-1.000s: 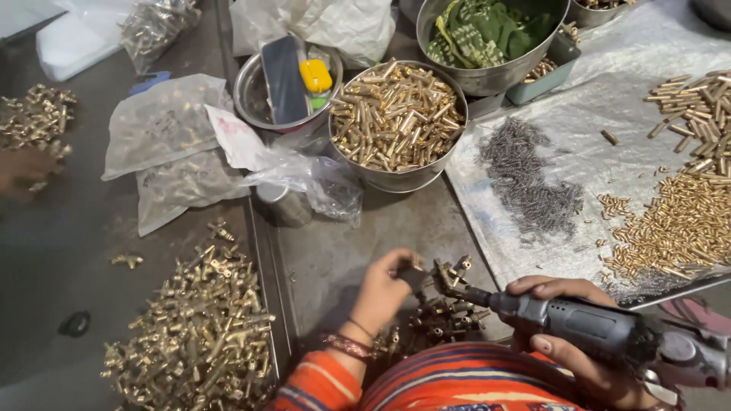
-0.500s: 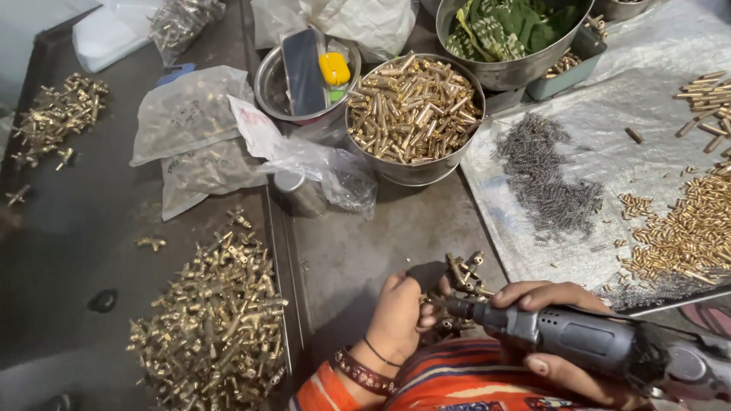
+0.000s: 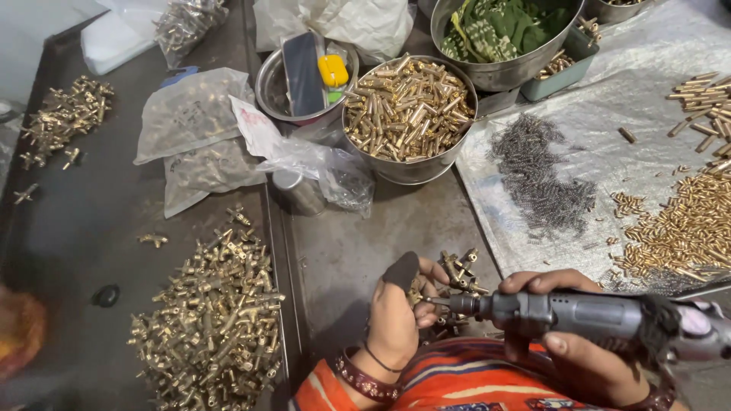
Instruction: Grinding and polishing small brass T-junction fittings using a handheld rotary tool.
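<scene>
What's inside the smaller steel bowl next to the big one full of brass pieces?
The small steel bowl holds a dark flat phone-like slab and a yellow block over something green. Its bottom under them is hidden.

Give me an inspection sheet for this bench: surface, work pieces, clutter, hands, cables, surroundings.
Surface: dark metal bench, scuffed; pale sheet covers its right side.
Job's things: grey rotary tool, tip at a small brass fitting; more fittings lie just beyond.
Clutter: brass heap at left, bowl of brass tubes, springs, brass pins, plastic bags, bowl with green cloth.
Grippers: left hand pinches the fitting; right hand grips the tool.
Cables: nothing seen.
Surroundings: blurred orange shape at the left edge, cannot tell what.
</scene>
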